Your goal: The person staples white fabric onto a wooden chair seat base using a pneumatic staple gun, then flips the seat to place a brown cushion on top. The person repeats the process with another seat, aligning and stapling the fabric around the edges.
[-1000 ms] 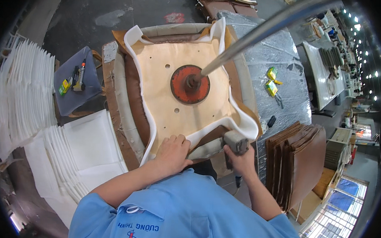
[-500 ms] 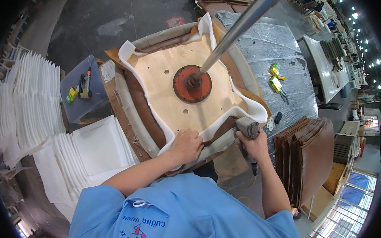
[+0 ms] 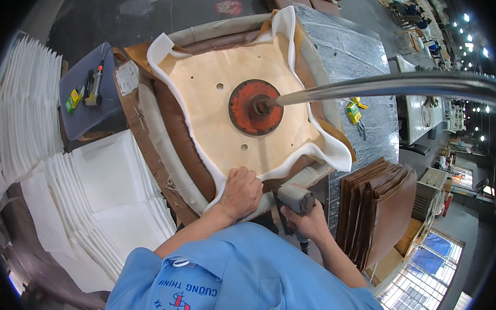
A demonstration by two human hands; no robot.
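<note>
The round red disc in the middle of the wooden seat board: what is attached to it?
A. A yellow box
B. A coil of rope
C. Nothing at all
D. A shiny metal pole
D. A shiny metal pole runs from the centre of the round red disc on the wooden seat board out toward the right edge of the head view.

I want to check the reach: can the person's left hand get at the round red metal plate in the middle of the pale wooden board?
Probably yes: the left hand rests at the board's near edge, with bare wood between it and the red plate.
</note>
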